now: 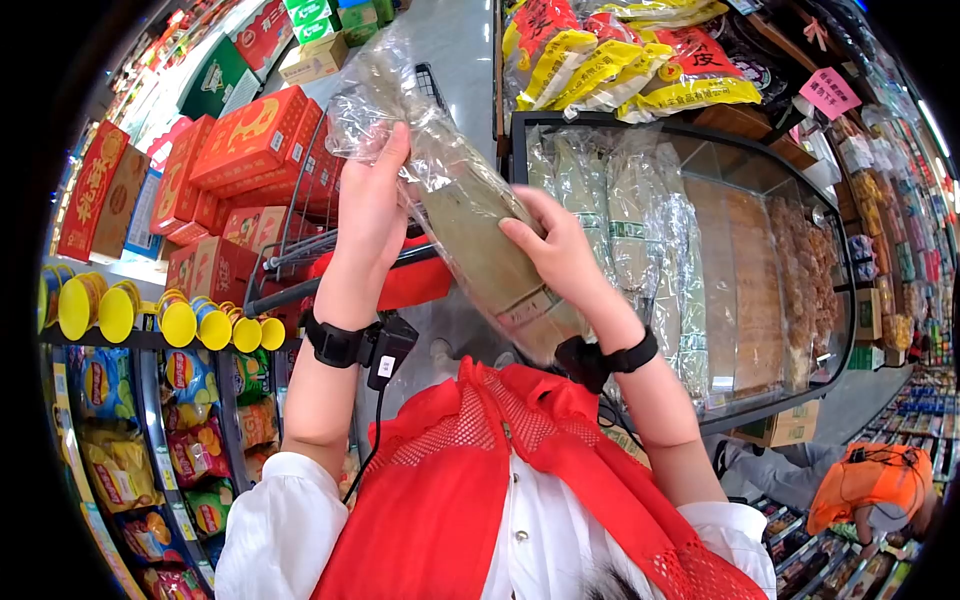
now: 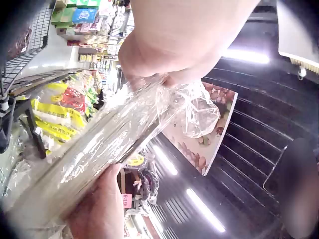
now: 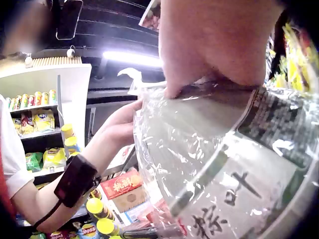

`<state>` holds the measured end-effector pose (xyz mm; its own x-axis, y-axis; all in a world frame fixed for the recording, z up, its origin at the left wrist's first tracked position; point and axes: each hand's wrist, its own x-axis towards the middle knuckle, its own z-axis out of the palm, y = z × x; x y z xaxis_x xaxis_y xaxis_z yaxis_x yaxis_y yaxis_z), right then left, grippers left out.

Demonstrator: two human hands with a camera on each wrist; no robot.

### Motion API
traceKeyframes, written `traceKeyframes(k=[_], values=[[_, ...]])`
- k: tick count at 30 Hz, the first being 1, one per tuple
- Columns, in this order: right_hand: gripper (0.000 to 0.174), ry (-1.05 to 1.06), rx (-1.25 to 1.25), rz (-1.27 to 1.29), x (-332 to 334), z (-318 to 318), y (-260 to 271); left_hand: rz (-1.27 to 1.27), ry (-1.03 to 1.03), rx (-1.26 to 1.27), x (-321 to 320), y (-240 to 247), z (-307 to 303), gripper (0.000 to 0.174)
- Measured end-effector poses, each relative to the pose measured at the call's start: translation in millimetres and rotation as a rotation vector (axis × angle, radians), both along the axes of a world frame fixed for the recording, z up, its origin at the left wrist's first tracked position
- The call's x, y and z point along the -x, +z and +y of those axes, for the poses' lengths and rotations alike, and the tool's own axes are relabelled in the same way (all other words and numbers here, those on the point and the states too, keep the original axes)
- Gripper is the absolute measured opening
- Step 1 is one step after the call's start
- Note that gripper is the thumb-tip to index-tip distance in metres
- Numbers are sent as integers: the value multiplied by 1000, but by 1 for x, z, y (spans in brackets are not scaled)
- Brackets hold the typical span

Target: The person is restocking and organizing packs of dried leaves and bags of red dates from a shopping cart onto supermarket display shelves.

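A long, clear plastic pack of dried zongzi leaves (image 1: 470, 225) slants across the front of the body in the head view. My left hand (image 1: 372, 195) grips its far upper end, thumb over the crinkled wrap. Lower down, my right hand (image 1: 560, 250) holds the side edge with the thumb on top and the other fingers hidden beneath. In the left wrist view, loose film of the pack (image 2: 109, 132) bunches under the left hand (image 2: 172, 50). Large printed characters show on the label of the pack (image 3: 219, 199) in the right wrist view.
A black-rimmed display bin (image 1: 735, 390) with similar leaf packs (image 1: 635, 220) stands at the right. Yellow-and-red bags (image 1: 690, 75) lie beyond it. A shopping cart (image 1: 290, 260) and red boxes (image 1: 250, 140) are at the left, above chip shelves (image 1: 190, 380). A person in an orange vest (image 1: 870, 485) bends at lower right.
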<state>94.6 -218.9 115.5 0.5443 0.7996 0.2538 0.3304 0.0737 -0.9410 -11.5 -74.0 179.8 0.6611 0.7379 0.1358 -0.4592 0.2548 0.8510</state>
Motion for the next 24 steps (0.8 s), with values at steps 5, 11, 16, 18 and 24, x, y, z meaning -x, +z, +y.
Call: traceKeyframes(k=[5,11,16,18,24], values=[[23,-209,140,-4,6,6,-8,450,-203,-404,3,-22,-14,25],[24,-148,-100,656,9,10,-13,357,-281,-114,-2,-45,-4,31],[22,-279,-184,598,7,17,-11,518,-404,-306,6,-65,-23,31],[21,-319,-152,482,8,17,-23,538,-353,-193,9,-72,-32,28],[17,-405,-10,-140,25,-1,-53,366,3,-96,1,-98,-27,27]])
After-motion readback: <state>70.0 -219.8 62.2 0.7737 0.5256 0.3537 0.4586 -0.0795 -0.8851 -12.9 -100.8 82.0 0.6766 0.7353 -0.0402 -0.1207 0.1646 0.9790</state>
